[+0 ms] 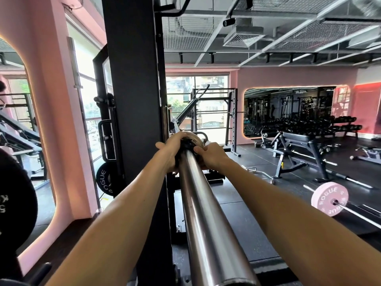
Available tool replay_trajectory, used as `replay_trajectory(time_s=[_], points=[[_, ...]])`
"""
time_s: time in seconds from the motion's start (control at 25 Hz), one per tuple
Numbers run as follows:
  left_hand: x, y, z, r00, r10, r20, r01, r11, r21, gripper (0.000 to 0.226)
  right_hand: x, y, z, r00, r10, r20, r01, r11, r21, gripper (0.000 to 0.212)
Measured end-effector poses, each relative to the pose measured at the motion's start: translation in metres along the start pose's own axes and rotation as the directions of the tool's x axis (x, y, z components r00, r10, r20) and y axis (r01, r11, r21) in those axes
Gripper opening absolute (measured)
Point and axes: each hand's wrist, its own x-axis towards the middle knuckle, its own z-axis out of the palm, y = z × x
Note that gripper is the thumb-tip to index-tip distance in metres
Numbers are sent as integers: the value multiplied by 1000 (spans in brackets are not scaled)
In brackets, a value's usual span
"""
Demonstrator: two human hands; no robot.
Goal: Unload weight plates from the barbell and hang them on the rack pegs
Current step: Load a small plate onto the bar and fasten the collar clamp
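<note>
A shiny steel barbell sleeve (206,213) runs away from me toward the rack upright (134,100). At its far end sits a small pale weight plate (196,139) with a black collar or small plate (187,146) in front of it. My left hand (172,150) grips the left side of that black piece, fingers curled over its top. My right hand (210,154) grips its right side, thumb on the front. What exactly my fingers hold is partly hidden.
A black Rogue plate (105,179) hangs low on the rack at left, and a larger black plate (14,195) is at the far left edge. A pink Rogue plate on a barbell (329,198) lies on the floor at right. Benches (296,145) stand beyond.
</note>
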Motion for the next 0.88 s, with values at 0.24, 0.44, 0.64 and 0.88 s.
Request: replay_trajectory(time_s=[0.24, 0.44, 0.64, 0.88], points=[[7, -3, -10, 999, 9, 52, -15, 993, 115, 76, -7, -1, -4, 999, -43, 22, 44, 996, -80, 24], [-11, -18, -30, 987, 53, 150, -88, 968, 235, 54, -22, 1, -5, 992, -107, 74, 119, 977, -177, 31], [-39, -64, -62, 973, 190, 133, -230, 869, 438, 28, -63, 29, -9, 988, -20, 153, 67, 949, -308, 39], [-105, -160, -90, 998, 27, 58, -60, 713, 698, 22, -153, 102, -15, 945, 191, 266, -53, 891, -451, 55]])
